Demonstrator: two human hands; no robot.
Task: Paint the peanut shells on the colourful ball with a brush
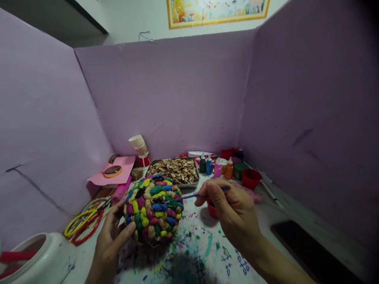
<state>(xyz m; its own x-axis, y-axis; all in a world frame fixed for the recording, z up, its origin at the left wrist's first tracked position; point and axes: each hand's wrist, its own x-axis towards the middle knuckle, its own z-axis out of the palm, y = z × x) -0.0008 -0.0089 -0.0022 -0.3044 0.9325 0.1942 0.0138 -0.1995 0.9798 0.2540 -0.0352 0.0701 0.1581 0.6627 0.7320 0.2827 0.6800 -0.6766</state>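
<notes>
A round object (pixel 154 225) covered in peanut shells painted yellow, green, blue, magenta and black stands at the middle of the table; some shells are bare tan. My left hand (pixel 110 240) is closed against its left side, thumb in front, steadying it. Between the thumb and fingers of my right hand (pixel 233 213) is a thin blue paintbrush (pixel 189 196). Its tip reaches the front of the shell-covered object, near a black-marked yellow shell and a blue one. A small red cup (pixel 212 210) is partly hidden behind my right hand.
Behind stands a metal tray (pixel 191 185) of peanut shells (pixel 174 170). Several paint bottles (pixel 217 169) and a red bowl (pixel 251 179) are at the right. Stacked paper cups (pixel 137 142), yellow-and-red-handled tool (pixel 85 225) and white pot (pixel 49 260) lie left; a phone (pixel 310 248) lies right. Purple panels (pixel 166 94) enclose the table.
</notes>
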